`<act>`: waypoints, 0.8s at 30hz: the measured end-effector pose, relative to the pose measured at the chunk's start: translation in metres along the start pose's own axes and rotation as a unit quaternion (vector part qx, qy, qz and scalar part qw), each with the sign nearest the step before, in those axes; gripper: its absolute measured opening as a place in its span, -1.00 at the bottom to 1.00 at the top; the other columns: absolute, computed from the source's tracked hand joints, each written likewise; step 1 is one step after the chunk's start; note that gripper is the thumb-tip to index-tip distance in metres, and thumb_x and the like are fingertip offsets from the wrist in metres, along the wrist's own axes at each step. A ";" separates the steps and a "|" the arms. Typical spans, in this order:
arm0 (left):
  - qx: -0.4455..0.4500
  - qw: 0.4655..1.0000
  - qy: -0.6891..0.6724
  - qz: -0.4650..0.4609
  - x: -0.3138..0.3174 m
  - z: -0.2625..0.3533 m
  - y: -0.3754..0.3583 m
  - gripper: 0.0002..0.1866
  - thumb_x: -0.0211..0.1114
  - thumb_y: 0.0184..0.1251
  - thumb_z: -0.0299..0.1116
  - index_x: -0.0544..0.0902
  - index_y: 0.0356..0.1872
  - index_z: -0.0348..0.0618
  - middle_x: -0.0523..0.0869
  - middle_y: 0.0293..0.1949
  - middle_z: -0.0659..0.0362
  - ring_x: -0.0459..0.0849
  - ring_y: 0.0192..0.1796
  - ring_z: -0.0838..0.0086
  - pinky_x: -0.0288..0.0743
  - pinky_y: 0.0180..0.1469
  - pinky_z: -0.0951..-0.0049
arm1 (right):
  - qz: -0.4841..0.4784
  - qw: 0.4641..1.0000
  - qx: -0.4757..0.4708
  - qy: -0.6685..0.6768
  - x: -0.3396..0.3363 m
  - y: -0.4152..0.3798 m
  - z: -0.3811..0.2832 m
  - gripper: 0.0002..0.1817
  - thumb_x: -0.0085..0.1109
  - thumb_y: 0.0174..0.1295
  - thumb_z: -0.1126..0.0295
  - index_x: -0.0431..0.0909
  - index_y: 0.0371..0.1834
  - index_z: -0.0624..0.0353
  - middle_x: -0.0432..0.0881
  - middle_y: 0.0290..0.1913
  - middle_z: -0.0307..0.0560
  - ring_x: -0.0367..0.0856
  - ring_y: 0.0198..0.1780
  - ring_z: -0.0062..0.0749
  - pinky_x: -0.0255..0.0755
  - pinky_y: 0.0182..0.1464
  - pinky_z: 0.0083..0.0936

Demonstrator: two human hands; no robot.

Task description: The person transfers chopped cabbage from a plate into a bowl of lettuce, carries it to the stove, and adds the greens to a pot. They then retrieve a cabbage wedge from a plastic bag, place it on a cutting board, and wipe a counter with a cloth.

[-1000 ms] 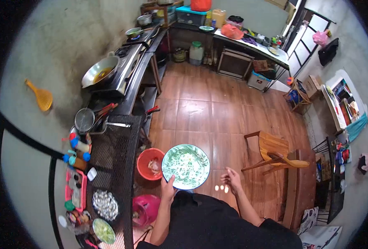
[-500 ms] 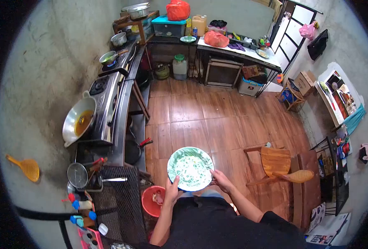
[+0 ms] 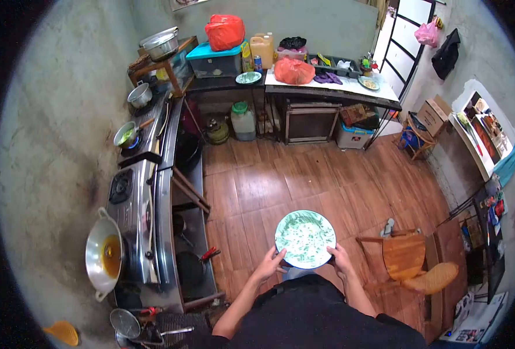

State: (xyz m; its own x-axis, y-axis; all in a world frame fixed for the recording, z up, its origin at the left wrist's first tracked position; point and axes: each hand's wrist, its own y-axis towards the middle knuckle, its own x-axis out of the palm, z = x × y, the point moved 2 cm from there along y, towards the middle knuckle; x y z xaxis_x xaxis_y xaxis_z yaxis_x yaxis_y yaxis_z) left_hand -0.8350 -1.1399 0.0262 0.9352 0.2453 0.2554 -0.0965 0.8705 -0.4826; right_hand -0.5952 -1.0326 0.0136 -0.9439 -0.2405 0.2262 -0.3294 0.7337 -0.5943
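Note:
A round green-and-white plate (image 3: 306, 238) with a mottled pattern is held level in front of my black shirt. My left hand (image 3: 269, 265) grips its lower left rim, thumb on top and fingers mostly hidden below. On the lower right rim, my right hand (image 3: 341, 260) is closed the same way. Nothing can be made out lying on the plate.
Along the left wall stand a wok (image 3: 96, 253) with brownish oil and a small saucepan (image 3: 128, 135) over a blue flame. Red bags and a similar plate (image 3: 249, 78) sit on the far counters. A wooden chair (image 3: 406, 256) is to the right.
The view has swung and moved forward toward the far counters. In it, the plate and both hands appear further right. Both hands keep their hold on the rim.

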 end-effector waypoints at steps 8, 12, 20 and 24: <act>0.011 0.998 -0.030 0.050 -0.059 0.079 0.126 -0.51 0.06 0.59 -0.05 0.41 0.35 -0.15 0.73 -0.03 0.04 0.74 -0.09 0.41 0.61 -0.16 0.46 | 0.055 0.997 -0.045 -0.030 0.025 0.171 -0.135 -0.73 0.01 0.39 0.45 0.50 0.11 0.25 0.69 -0.13 -0.04 0.69 -0.21 -0.35 0.61 -0.25 -0.35; -0.006 0.966 -0.128 0.226 -0.119 0.069 0.171 -0.60 0.11 0.56 -0.09 0.51 0.19 -0.16 0.76 -0.10 0.01 0.76 -0.17 0.39 0.64 -0.27 0.43 | 0.048 0.994 -0.082 -0.045 0.072 0.248 -0.192 -0.75 -0.01 0.40 0.43 0.44 0.09 0.23 0.68 -0.25 -0.03 0.66 -0.40 -0.35 0.55 -0.44 -0.41; -0.038 0.932 -0.129 0.337 -0.221 0.127 0.282 -0.66 0.11 0.55 -0.15 0.54 0.11 -0.18 0.78 -0.20 0.02 0.76 -0.28 0.42 0.63 -0.35 0.49 | 0.047 0.999 -0.009 -0.027 0.154 0.407 -0.230 -0.72 0.02 0.42 0.34 0.45 0.15 0.11 0.69 -0.21 -0.09 0.65 -0.35 -0.38 0.56 -0.35 -0.37; -0.022 0.938 -0.106 0.328 -0.287 0.213 0.390 -0.67 0.15 0.54 -0.12 0.56 0.08 -0.14 0.77 -0.19 0.07 0.75 -0.28 0.44 0.62 -0.33 0.46 | 0.055 0.998 0.000 0.010 0.205 0.494 -0.277 -0.69 0.05 0.43 0.32 0.44 0.19 0.09 0.69 -0.13 -0.11 0.66 -0.26 -0.36 0.58 -0.28 -0.31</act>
State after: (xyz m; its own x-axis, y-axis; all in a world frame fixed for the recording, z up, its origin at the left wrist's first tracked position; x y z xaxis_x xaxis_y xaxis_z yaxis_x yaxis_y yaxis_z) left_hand -1.2137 -0.7797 -0.0571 0.5894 0.8063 0.0502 -0.6100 0.4848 -0.6268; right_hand -0.9447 -0.5434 -0.0194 -0.9740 -0.1457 0.1737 -0.2230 0.7546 -0.6171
